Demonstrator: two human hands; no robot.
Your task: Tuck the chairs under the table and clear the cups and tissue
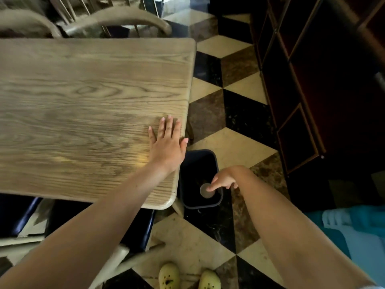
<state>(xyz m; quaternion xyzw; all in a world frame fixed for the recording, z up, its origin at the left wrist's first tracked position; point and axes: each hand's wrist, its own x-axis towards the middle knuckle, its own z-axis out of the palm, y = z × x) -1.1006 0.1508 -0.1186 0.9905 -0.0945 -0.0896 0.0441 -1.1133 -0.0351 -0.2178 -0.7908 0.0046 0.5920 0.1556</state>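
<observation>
Head view. The person stands at the corner of the wooden table (pixel 83 101), leaning toward a dark bin (pixel 188 163) on the floor just beside that corner. The right hand (pixel 224 180) hangs over the bin's open mouth, fingers pointing down; the fingertips touch the rim of a pale cup (pixel 205 189), though I cannot tell whether they grip it or have just let go. The left hand (pixel 168 142) lies flat on the table near its edge, fingers spread, bracing.

Step in hand, by my reading: dropping the cup into the bin. To do it well, keep the hand centred over the opening, low, and release cleanly so the cup does not strike the rim and bounce onto the tiles.

The cup: small, round mouth facing up, greyish-white, looks light, probably disposable. No tissue shows on the tabletop. Chairs (pixel 116 19) stand at the far side, backs close to the table.
</observation>
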